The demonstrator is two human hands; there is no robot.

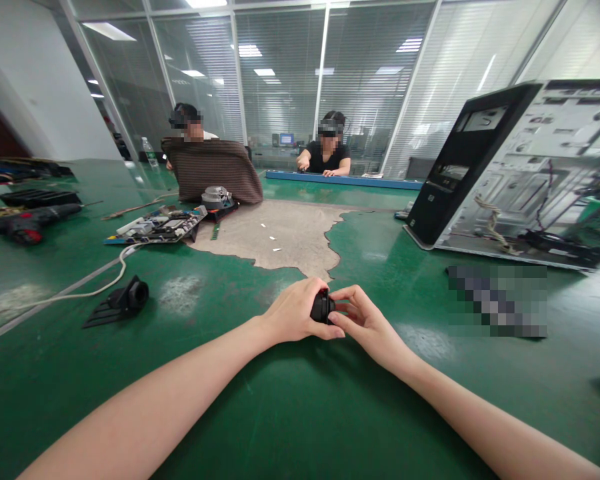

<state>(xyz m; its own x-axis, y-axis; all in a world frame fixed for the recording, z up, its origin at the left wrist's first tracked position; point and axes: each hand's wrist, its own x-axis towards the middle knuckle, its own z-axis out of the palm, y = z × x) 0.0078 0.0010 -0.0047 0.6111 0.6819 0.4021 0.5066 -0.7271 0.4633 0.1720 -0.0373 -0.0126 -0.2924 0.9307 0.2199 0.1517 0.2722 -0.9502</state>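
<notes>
A small black round part (321,307) is held just above the green table (260,407), in front of me at the centre. My left hand (293,310) wraps round it from the left, with the thumb beneath and the fingers over the far side. From the right, my right hand (363,320) pinches its right end between thumb and fingertips. Part of the black piece is hidden by my left fingers. Another black part with a round opening and a flat finned base (123,300) lies to the left on the table.
A circuit board (160,225) and a fan (217,198) stand ahead to the left, near a power drill (30,223). An open computer case (480,167) is at the right, behind a blurred dark strip (495,303). Two people sit across the table.
</notes>
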